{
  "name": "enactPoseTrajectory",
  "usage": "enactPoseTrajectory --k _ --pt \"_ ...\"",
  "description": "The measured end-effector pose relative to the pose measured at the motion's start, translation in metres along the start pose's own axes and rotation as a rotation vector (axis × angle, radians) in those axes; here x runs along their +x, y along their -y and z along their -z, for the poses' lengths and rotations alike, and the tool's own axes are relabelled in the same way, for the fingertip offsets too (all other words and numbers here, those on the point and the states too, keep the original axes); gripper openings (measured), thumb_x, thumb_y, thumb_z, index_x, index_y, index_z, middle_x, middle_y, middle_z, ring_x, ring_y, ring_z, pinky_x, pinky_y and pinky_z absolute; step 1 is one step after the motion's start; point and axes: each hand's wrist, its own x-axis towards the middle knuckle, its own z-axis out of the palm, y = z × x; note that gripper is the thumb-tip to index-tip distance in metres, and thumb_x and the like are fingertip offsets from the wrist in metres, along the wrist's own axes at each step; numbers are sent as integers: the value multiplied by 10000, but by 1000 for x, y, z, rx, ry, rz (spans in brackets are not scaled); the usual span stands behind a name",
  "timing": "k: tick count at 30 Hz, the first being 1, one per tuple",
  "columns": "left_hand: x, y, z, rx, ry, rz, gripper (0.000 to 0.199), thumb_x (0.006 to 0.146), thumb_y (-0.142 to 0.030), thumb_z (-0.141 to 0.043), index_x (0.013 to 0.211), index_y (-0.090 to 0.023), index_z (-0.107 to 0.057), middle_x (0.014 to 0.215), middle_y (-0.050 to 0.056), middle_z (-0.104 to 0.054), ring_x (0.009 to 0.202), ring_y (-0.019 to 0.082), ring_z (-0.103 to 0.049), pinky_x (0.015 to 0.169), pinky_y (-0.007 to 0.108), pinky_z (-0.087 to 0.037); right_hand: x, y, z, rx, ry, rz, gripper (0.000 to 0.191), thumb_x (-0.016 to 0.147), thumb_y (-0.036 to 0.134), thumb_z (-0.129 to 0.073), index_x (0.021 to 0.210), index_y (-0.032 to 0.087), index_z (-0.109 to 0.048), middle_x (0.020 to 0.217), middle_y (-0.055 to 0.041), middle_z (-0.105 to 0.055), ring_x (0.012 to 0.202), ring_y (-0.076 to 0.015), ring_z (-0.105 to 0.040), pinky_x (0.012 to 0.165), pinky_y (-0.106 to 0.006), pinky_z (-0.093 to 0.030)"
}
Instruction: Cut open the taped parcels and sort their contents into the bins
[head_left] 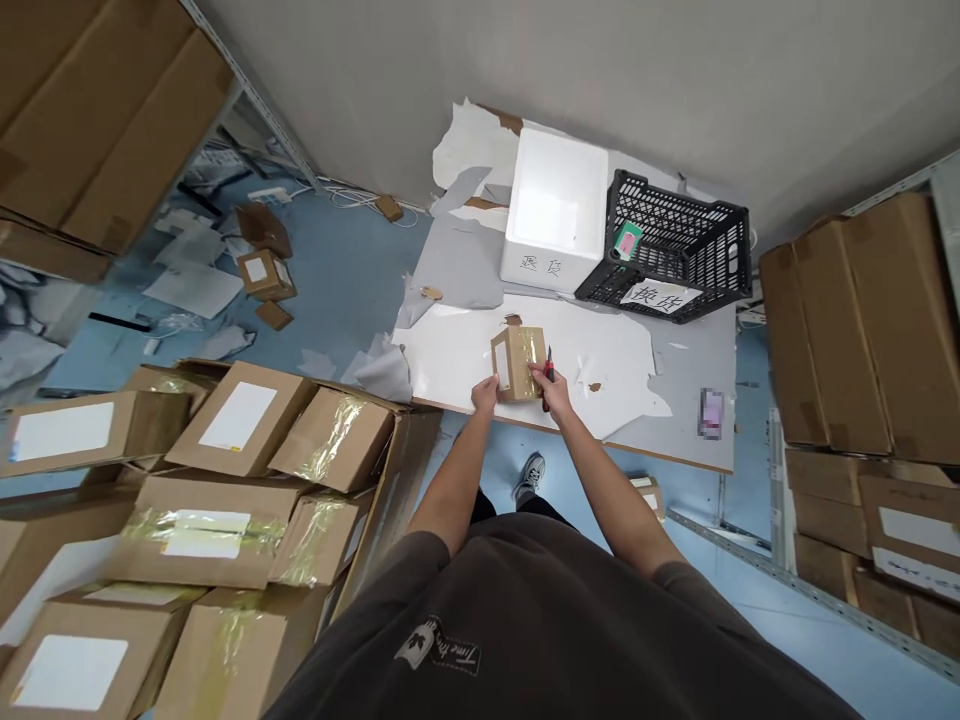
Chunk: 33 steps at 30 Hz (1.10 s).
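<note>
Our left hand [485, 393] holds the carton [523, 347], seemingly steadying it; our right hand [555, 391] clasps the cutter [550, 371], tip beyond its fingers.

Near the front edge of the grey-and-white bench [667, 432], a brown box [517, 358] bears glossy yellowish tape [531, 345] and a white label [501, 366], beside a red-and-black cutter [549, 372]. Toward the back edge, a white tub [555, 185] with dark writing [530, 263] adjoins a black, lattice-patterned crate [724, 255] with a white sign [660, 296].
</note>
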Motion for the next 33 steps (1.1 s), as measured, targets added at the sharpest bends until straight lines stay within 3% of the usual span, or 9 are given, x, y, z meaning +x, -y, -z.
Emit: enactPoseTrajectory --k 3,6,8,10,12,15,20,26,33 --pt "-1 -3 16 94 -131 51 595 1008 -475 -734 1509 -154 -720 1486 191 -756 1434 350 -675 1272 510 -478 -3 -3 -15 35 -2 -34 466 808 567 -793 1130 229 -807 1123 -58 -841 869 -180 -751 626 -252 -561" --pt "-3 -21 35 302 -145 -161 644 1067 -480 -636 1636 -178 -613 1644 193 -630 1449 309 -659 1250 453 -509 0 -1 -20 156 -16 -99 367 836 519 -821 1068 241 -760 1156 -93 -846 1070 -233 -809 653 -249 -604" --pt "-1 -45 40 542 8 -420 775 1026 -556 -702 1701 -212 -544 1766 173 -499 1575 321 -550 1277 444 -490 5 4 -18 212 -6 -156 339 855 497 -852 1026 236 -718 1149 -129 -852 1134 -257 -817 688 -264 -642" --pt "5 -73 39 817 254 -618 1082 863 -624 -880 1768 -221 -445 1876 164 -316 1727 383 -319 1354 489 -396 11 11 -14 202 -1 -197 374 872 520 -875 1004 237 -670 1049 -137 -856 1072 -266 -835 691 -285 -667" --pt "13 -100 34 1073 445 -675 1376 681 -638 -1006 1815 -230 -343 1917 169 -184 1776 449 -118 1399 560 -287 18 18 -8 162 -1 -215 437 886 574 -876 1011 253 -606 900 -92 -832 947 -257 -846 650 -283 -665" --pt "19 -120 27 1291 498 -632 1548 556 -647 -1061 1839 -277 -278 1925 154 -146 1771 503 -15 1413 635 -173 33 30 -3 88 18 -219 509 932 667 -806 1053 289 -487 769 5 -759 758 -231 -830 567 -263 -622" --pt "8 -103 17 1286 334 -543 1527 651 -794 -960 1859 -257 -196 1932 144 -100 1767 513 -15 1403 648 -189 65 50 -11 -302 167 -130 414 1014 662 -678 1078 292 -504 749 35 -709 662 -241 -779 613 -325 -610" --pt "-3 -88 0 1175 267 -528 1501 735 -877 -851 1860 -170 -154 1926 192 -87 1784 448 -2 1424 585 -163 92 62 -33 -926 175 125 288 989 524 -781 983 254 -679 986 -122 -812 1114 -348 -759 922 -379 -556" --pt "7 -94 4 1159 328 -567 1447 778 -821 -844 1844 -96 -187 1913 228 -133 1780 468 -7 1420 557 -187 99 52 -53 -920 146 99 362 951 548 -846 1036 225 -706 1062 -174 -814 1180 -373 -739 966 -408 -525"
